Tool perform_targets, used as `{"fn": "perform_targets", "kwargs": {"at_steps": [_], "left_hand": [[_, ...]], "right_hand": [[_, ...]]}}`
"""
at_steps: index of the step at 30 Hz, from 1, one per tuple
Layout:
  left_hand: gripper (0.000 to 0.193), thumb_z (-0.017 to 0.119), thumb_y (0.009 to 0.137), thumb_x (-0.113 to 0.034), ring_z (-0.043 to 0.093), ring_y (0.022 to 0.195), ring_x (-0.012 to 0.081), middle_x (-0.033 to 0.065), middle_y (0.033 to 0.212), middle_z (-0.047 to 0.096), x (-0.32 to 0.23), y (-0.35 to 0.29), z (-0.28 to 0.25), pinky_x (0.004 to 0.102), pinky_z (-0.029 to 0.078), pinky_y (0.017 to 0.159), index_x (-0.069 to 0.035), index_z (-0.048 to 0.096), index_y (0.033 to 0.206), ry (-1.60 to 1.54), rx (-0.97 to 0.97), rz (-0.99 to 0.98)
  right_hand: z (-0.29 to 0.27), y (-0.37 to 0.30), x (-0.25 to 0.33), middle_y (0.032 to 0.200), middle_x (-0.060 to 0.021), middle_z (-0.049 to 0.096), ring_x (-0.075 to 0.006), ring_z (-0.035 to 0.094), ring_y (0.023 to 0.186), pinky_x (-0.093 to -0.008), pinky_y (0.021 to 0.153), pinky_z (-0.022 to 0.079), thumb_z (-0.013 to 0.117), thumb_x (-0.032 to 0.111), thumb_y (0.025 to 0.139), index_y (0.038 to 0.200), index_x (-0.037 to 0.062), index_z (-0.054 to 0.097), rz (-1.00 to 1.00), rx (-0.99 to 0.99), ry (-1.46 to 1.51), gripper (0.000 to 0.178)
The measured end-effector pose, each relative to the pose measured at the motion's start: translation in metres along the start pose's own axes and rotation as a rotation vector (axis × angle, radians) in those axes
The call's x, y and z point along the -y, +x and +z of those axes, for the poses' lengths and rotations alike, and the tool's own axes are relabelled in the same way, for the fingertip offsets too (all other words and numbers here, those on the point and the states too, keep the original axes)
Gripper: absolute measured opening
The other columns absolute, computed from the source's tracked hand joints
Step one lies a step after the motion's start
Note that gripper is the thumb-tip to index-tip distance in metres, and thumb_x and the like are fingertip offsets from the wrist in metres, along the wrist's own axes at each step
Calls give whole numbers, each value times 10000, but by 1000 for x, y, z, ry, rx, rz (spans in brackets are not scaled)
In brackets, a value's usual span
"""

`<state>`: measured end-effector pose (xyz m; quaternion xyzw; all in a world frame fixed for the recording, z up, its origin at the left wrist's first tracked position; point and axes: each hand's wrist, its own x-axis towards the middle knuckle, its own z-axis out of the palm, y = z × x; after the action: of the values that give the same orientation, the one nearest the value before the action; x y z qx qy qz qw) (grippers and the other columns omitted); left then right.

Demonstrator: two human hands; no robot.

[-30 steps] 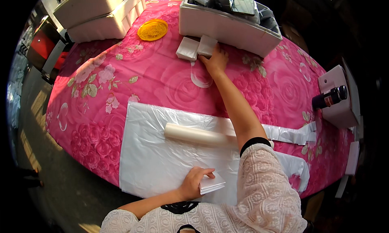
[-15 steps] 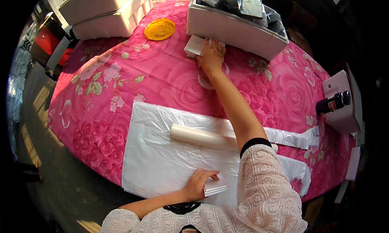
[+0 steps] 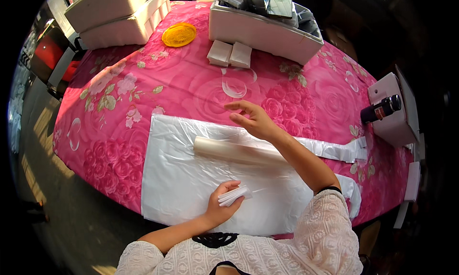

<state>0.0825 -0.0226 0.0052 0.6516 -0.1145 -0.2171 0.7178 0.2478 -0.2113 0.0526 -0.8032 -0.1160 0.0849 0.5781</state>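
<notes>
Over the white plastic bag (image 3: 172, 189), my left hand (image 3: 217, 209) is closed around a small stack of thin white packets (image 3: 234, 195), their layered edges showing. My right hand (image 3: 256, 122) hangs above the tablecloth just past the bag's far edge. Its fingers are bent but apart, and nothing is between them. A cream-coloured roll of film (image 3: 229, 151) lies across the bag, partly behind my right forearm. Farther off, two piles of similar white packets, the left pile (image 3: 220, 52) and the right pile (image 3: 240, 55), sit side by side.
A white foam box (image 3: 263, 33) full of wrapped items stands behind the piles. Left of it are a yellow plate (image 3: 179, 35) and stacked foam boxes (image 3: 117, 28). A dark bottle (image 3: 380, 109) stands by a white box (image 3: 397, 126) at the right. Pink flowered cloth (image 3: 191, 91) covers the table.
My right hand has left the far packets and come back toward me, uncovering a second pile there. My left hand has risen slightly with its stack, which is now turned edge-on.
</notes>
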Motion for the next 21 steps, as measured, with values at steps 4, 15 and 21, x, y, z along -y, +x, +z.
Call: {"fn": "perform_targets", "kwargs": {"at_steps": [4,15,21], "left_hand": [[382,645,799,-62,542,908,101,56,1001,560,-40,19,-11,240,452,781,-2,469,1133,6,-99,56],[736,707,724,-164,374,1156,245,154,1311,284,-36,59,-25,370,383,914,-21,262,1292,294,-116,266],[699,722,680,-122,350,1183,293,171,1300,322,-51,45,-28,382,361,935,-29,338,1257,514,-29,364]], "right_hand": [[22,-94,24,1153,-71,560,-154,518,950,-303,818,416,499,365,912,1203,47,529,-3,283,401,433],[-3,-76,-6,884,-13,616,-70,551,778,-220,689,437,633,123,840,997,15,589,225,-261,531,195],[-98,52,-69,855,-61,637,-88,544,689,-227,572,398,659,168,810,994,-10,600,352,-585,357,262]]}}
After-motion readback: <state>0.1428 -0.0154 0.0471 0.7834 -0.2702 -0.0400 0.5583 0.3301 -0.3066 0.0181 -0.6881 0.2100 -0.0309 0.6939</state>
